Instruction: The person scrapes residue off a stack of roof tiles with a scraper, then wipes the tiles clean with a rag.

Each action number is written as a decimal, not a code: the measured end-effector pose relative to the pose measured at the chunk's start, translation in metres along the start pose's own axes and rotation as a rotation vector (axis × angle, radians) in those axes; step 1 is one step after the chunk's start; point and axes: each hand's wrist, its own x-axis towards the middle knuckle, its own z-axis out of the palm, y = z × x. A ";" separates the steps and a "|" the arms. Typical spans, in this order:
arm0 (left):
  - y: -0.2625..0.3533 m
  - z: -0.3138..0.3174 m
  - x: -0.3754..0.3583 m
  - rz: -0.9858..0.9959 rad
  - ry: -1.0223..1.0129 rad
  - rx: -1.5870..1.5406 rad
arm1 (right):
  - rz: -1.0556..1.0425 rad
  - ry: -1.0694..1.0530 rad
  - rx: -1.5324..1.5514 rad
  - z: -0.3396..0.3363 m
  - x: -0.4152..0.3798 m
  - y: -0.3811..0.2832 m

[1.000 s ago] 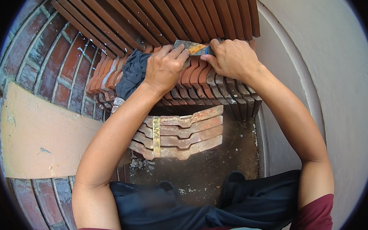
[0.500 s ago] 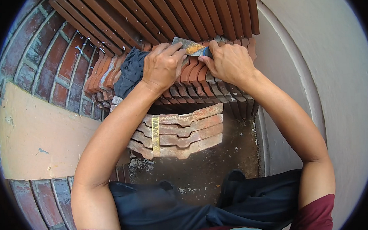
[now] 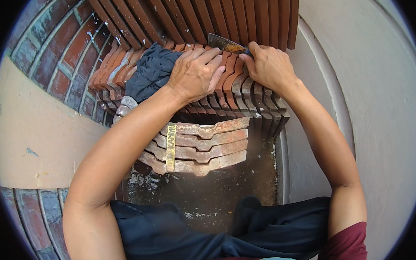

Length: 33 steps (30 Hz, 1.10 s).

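Note:
In the head view my right hand (image 3: pixel 272 67) is closed round the handle of a putty knife. The worn metal blade (image 3: pixel 226 43) of this putty knife points left and is tilted, close to the top of a row of clay roof tiles (image 3: pixel 232 75). My left hand (image 3: pixel 196 72) lies over the same tiles with its fingers stretched out, just below the blade. Beside my left wrist a dark grey cloth (image 3: pixel 152 72) is bunched up on the tiles. Much of the knife's handle is hidden by my right hand.
Brown roof tiles (image 3: pixel 203 16) stand in a row behind. Nearer me lies a stack of weathered tiles (image 3: pixel 206 148) with a yellow lettered strip (image 3: pixel 170 148). A brick wall (image 3: pixel 52 62) rises at left, a pale wall (image 3: pixel 374 99) at right. Debris dots the floor (image 3: pixel 210 190).
The putty knife's blade has tipped to a steeper, edge-on angle. My left fingers have come away from the blade and spread over the tiles. The view has shifted slightly.

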 end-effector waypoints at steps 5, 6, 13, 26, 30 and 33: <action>-0.002 0.008 -0.006 -0.013 -0.072 0.090 | 0.033 -0.024 -0.001 -0.002 0.007 -0.007; -0.002 0.009 -0.007 -0.013 -0.084 0.081 | 0.055 -0.041 -0.001 -0.004 0.009 -0.009; -0.003 0.012 -0.007 -0.032 -0.135 0.063 | 0.050 -0.051 0.019 0.007 0.010 -0.010; 0.000 0.010 -0.007 -0.034 -0.230 0.048 | 0.045 -0.026 0.027 0.009 0.015 -0.012; -0.002 0.012 -0.007 0.002 -0.220 0.044 | 0.044 -0.040 0.038 0.008 0.009 -0.009; -0.001 0.012 -0.007 -0.017 -0.235 0.087 | 0.040 -0.017 0.026 0.012 0.014 -0.010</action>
